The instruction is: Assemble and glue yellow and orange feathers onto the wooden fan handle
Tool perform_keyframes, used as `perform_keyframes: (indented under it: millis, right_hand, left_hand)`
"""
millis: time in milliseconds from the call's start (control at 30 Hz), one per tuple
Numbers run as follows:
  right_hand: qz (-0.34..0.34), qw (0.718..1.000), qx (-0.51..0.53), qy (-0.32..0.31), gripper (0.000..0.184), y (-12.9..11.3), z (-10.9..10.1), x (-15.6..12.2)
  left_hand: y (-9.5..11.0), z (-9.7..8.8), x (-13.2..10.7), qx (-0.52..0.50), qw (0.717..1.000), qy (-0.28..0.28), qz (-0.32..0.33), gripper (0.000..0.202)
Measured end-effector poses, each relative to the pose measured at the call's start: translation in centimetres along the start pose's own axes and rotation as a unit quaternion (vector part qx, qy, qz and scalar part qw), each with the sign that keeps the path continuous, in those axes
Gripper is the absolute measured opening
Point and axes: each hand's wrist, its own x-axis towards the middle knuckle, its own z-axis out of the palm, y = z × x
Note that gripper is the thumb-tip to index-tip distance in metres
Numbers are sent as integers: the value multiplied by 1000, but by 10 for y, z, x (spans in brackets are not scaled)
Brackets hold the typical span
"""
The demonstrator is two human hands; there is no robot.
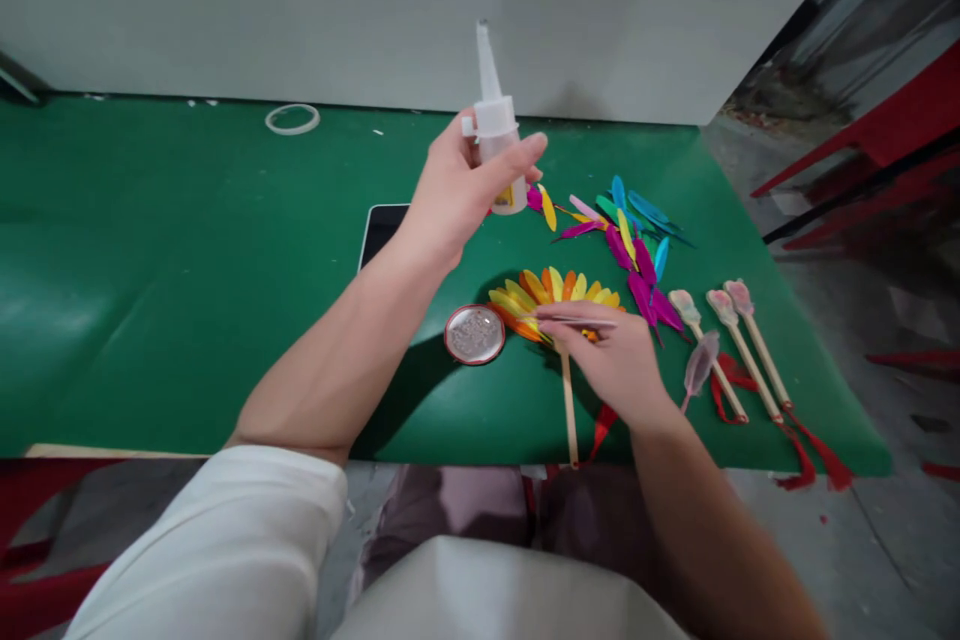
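Raised above the table, my left hand [469, 175] is closed around a small white glue bottle [496, 135] with its long nozzle pointing up. My right hand [611, 355] pinches a pair of tweezers [581, 322], whose tips point left over a fan of yellow and orange feathers [555, 288]. A thin wooden handle [569, 410] runs from the feather fan down to the table's front edge. Just left of the fan lies a round, red-rimmed dish [475, 335] with small shiny bits in it. Part of the fan is hidden under my right hand.
Loose coloured feathers [637, 250] are scattered at the back right. Several wooden handles [750, 350] with red tassels lie on the right of the green table [187, 270]. A dark tablet-like device [382, 228] sits behind my left forearm. A tape ring [292, 120] lies near the wall.
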Motion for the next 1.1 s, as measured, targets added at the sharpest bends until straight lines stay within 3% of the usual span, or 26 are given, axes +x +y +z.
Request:
perform_keyframes:
  millis: [100,200,433,1100]
  right_hand:
    - [-63,994,-19,-84,10,5,19,-5]
    - [-96,987,-45,-117,12,12,28,-7]
    - [-87,987,-72,-115,11,18,36,-6]
    - [-123,981,-87,-122,10,17,48,-7]
  left_hand:
    - [0,-1,0,-36,999,-15,38,23]
    - [3,-2,-1,-27,999,-18,35,19]
    - [6,-5,-2,-30,997,-45,50,20]
    - [12,-3,-5,-2,998,-56,-29,19]
